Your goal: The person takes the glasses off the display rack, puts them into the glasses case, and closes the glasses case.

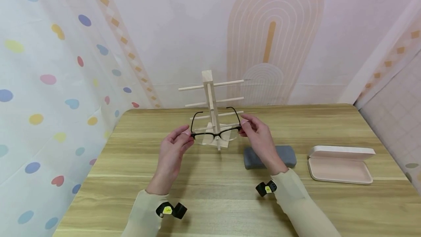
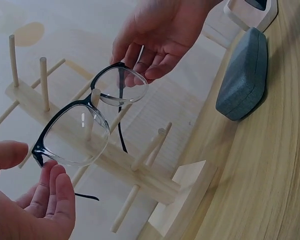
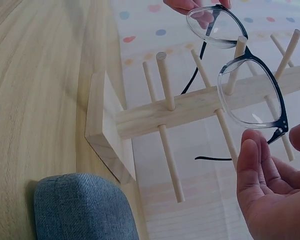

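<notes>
Between 2 hands [image 1: 172, 152] [image 1: 261, 139], black-topped glasses [image 1: 217, 135], clear-rimmed below.

The left sleeve [image 1: 142, 213] and right sleeve [image 1: 297, 196] are plain cream, softly creased near the cuffs [image 1: 284, 176]. The left camera [image 1: 179, 211] is a black box on a rounded mount [image 1: 159, 208] with a yellow label [image 1: 167, 210]; the right camera [image 1: 261, 189], also black, has a yellow tag [image 1: 268, 189].

The head view looks down; closer wrist views share glasses [image 1: 216, 135].
</notes>
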### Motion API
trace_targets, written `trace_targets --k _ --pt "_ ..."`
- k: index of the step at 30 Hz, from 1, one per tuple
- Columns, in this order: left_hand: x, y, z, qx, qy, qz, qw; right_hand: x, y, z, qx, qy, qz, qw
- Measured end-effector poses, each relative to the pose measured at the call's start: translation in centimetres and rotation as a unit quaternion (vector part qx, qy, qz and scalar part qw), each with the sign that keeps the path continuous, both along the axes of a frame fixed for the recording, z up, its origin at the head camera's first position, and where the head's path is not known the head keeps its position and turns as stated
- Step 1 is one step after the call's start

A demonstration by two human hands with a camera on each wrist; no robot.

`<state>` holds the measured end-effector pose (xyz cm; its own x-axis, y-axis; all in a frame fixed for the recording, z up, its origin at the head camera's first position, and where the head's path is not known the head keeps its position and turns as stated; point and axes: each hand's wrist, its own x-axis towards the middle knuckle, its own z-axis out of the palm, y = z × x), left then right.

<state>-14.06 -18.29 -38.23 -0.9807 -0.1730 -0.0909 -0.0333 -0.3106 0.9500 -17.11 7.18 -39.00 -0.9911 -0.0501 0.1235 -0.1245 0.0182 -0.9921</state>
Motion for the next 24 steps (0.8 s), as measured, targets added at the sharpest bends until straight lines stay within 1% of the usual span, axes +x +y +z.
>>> trace_targets --k 5,15,24 --pt "-0.02 0.09 0.03 -0.006 0.002 0.001 1.0000 -0.19 -0.14 -0.07 -0.012 0.002 0.000 0.9999" --pt "0.25 -0.08 0.24 -0.013 0.010 -0.008 0.9998 -0.15 -0.30 0.23 -0.010 0.001 -0.003 0.9999" --pt "0.57 0.09 0.34 0.009 0.010 -0.005 0.9999 0.13 -0.17 0.47 -0.012 0.006 -0.003 0.9999"
